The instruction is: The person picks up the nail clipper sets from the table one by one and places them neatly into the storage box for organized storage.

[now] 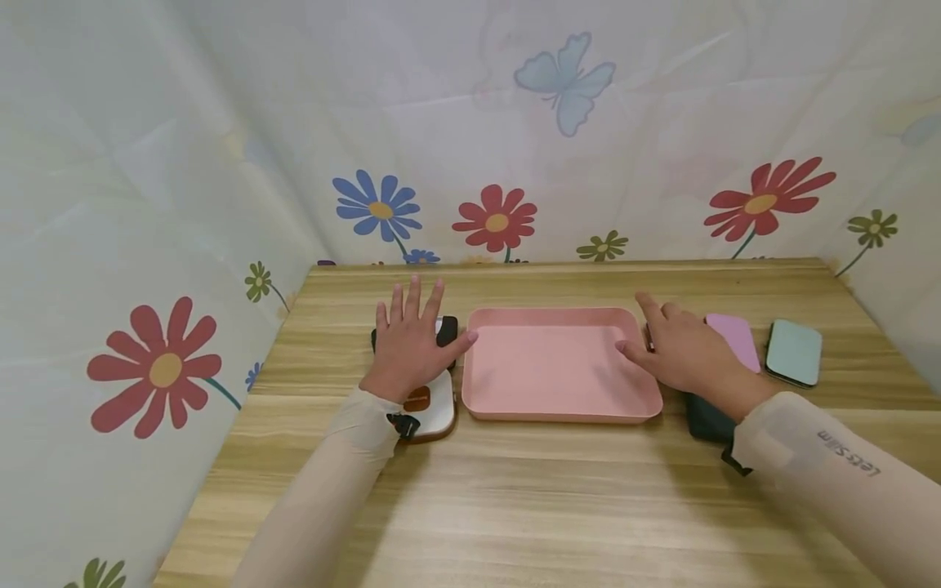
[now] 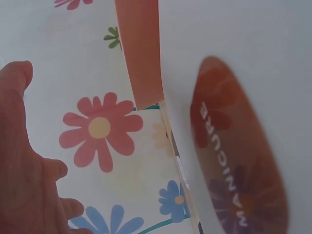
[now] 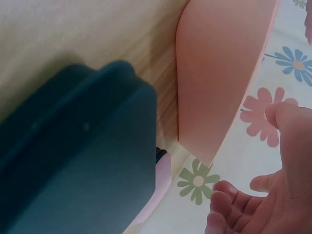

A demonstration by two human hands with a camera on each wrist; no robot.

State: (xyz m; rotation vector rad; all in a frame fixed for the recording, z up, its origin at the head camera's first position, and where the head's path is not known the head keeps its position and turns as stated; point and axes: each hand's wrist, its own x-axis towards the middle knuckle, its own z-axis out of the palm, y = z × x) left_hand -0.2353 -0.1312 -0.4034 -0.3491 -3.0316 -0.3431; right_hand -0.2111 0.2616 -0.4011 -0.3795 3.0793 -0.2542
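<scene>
My left hand (image 1: 409, 343) is spread with fingers straight, above a white case (image 1: 439, 408) with a brown oval label and a black-and-white item (image 1: 447, 329). In the left wrist view the label (image 2: 239, 161) reads "MANICURE". On the other side of a pink tray (image 1: 551, 367), my right hand (image 1: 684, 351) hovers with its fingers loosely extended, its thumb by the tray's right rim. Beneath that hand lies a dark teal case (image 3: 97, 161), partly hidden in the head view. Neither hand holds anything.
Right of the right hand lie a pink-purple flat case (image 1: 735, 339) and a mint-green case (image 1: 794, 353). The wooden table (image 1: 559, 506) ends at a flower-printed curtain (image 1: 632, 188) behind and at the sides.
</scene>
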